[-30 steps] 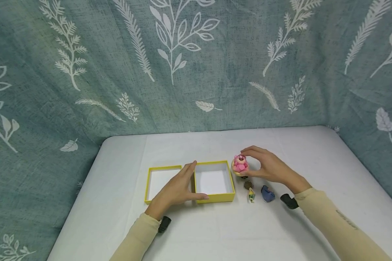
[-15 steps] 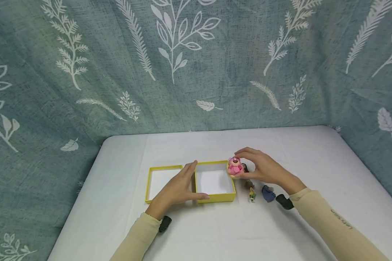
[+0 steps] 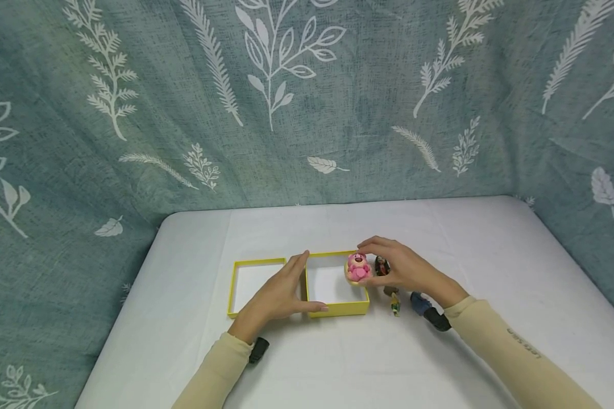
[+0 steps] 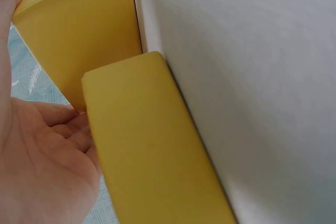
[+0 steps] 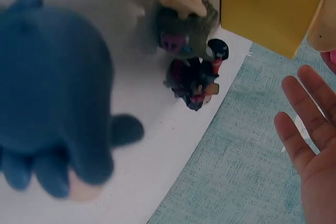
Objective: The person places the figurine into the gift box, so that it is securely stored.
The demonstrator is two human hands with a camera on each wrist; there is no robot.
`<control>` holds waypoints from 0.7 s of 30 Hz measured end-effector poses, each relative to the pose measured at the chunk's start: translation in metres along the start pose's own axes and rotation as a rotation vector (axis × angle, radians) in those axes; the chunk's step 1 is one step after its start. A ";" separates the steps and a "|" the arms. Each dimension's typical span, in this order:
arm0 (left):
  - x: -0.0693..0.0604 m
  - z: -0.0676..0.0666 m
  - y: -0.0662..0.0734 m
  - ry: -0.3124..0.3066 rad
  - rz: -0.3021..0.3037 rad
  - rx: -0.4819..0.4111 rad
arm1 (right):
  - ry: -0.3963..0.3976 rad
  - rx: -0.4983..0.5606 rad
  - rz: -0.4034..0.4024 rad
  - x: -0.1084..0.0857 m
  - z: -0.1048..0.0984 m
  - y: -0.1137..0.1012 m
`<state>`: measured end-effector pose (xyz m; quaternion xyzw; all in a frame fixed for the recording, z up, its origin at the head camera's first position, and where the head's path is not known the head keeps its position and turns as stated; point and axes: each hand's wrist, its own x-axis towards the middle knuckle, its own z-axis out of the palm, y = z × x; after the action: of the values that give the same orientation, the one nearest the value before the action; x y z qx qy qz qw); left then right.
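Note:
My right hand point(image 3: 414, 270) pinches a pink bear figurine point(image 3: 359, 269) with a pale yellow base over the right side of an open yellow box point(image 3: 339, 309) with a white inside. My left hand point(image 3: 278, 289) holds the box by its left side, thumb at the front and fingers at the back corner. In the left wrist view, the left hand point(image 4: 47, 156) reaches around the yellow box wall point(image 4: 84, 35). The right wrist view shows the right hand point(image 5: 320, 135) at the edge, with just a bit of the figurine visible.
Left of the box lies its shallow yellow-rimmed lid point(image 3: 256, 278). Right of it are a dark figurine point(image 3: 382, 266), a small green and yellow one point(image 3: 395, 305) with a brownish one point(image 3: 390, 291), and a blue figurine point(image 3: 419, 303), partly covered by the right wrist camera.
My right hand has carried the pink bear figurine leftward, from beside the box to over its right side, uncovering the dark figurine. My left hand stays on the box.

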<state>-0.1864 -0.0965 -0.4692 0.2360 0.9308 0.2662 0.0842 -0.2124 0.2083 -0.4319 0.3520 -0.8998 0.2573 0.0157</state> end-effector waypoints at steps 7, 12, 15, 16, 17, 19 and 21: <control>0.000 -0.001 0.000 -0.009 -0.008 -0.005 | -0.004 0.010 -0.018 0.002 0.003 -0.002; 0.000 -0.001 0.000 -0.005 -0.005 -0.010 | -0.014 0.016 -0.013 0.003 0.004 -0.003; 0.000 -0.001 0.001 -0.003 -0.005 -0.010 | -0.013 0.017 -0.015 0.005 0.005 -0.003; 0.000 -0.001 0.001 -0.003 -0.005 -0.009 | -0.013 0.017 -0.019 0.005 0.005 -0.003; 0.000 -0.001 0.001 -0.002 -0.005 -0.007 | -0.013 0.019 -0.022 0.006 0.006 -0.003; 0.000 -0.001 0.002 0.000 -0.005 -0.005 | -0.013 0.021 -0.028 0.007 0.006 -0.003; 0.000 -0.001 0.002 0.001 -0.004 -0.003 | -0.013 0.020 -0.032 0.008 0.007 -0.004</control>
<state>-0.1860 -0.0957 -0.4675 0.2341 0.9308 0.2677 0.0846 -0.2146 0.1981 -0.4343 0.3680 -0.8916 0.2636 0.0105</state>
